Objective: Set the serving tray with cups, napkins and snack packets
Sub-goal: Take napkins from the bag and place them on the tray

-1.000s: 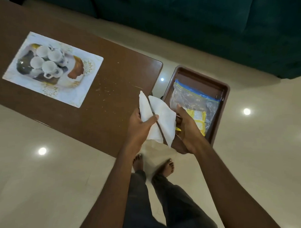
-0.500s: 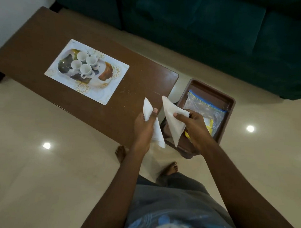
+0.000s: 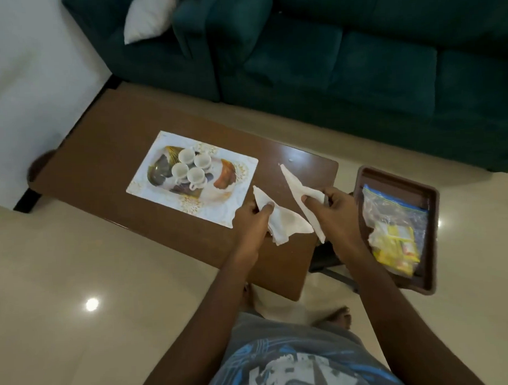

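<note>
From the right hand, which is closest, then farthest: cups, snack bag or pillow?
1. snack bag: in the brown tray, beside the right hand.
2. cups: left, on the patterned tray.
3. pillow: far left, on the sofa.

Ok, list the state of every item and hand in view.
Left hand: grips crumpled napkin.
Right hand: holds folded napkin.
Cups: four, upright, on serving tray.
Zip bag: lying in brown tray, snack packets inside.
</note>
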